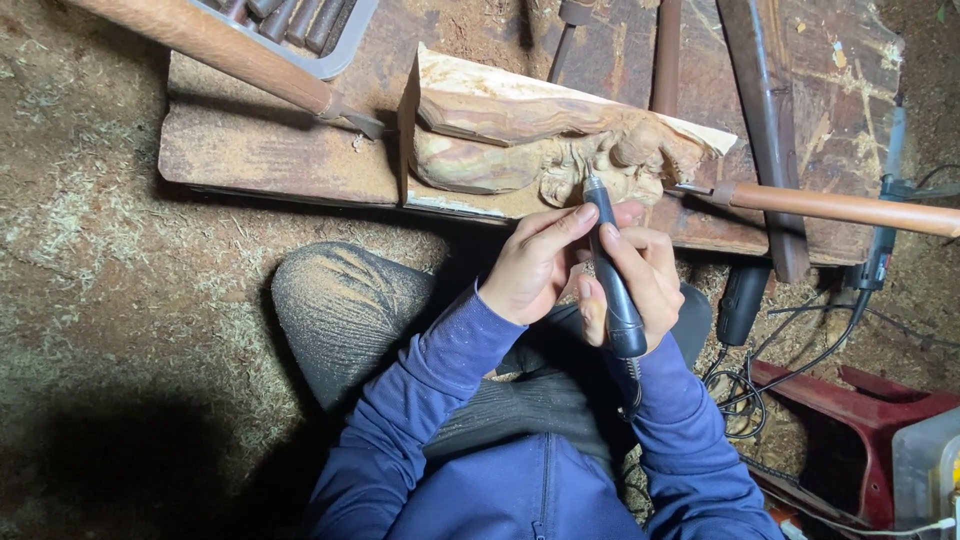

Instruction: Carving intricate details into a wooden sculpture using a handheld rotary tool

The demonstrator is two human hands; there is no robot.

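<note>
A pale wood carving lies on a low brown workbench. Its right part shows curled, detailed relief. My right hand grips a dark pen-shaped rotary tool, whose tip touches the lower edge of the carved area. My left hand rests its fingers on the upper part of the tool, steadying it. Both arms wear blue sleeves. My knees in dusty grey trousers sit under my hands.
Long wooden-handled chisels lie to the left and right of the carving. A grey tray of tools sits at the back. Black cables, a second handpiece and a red stool are at right. Sawdust covers the ground.
</note>
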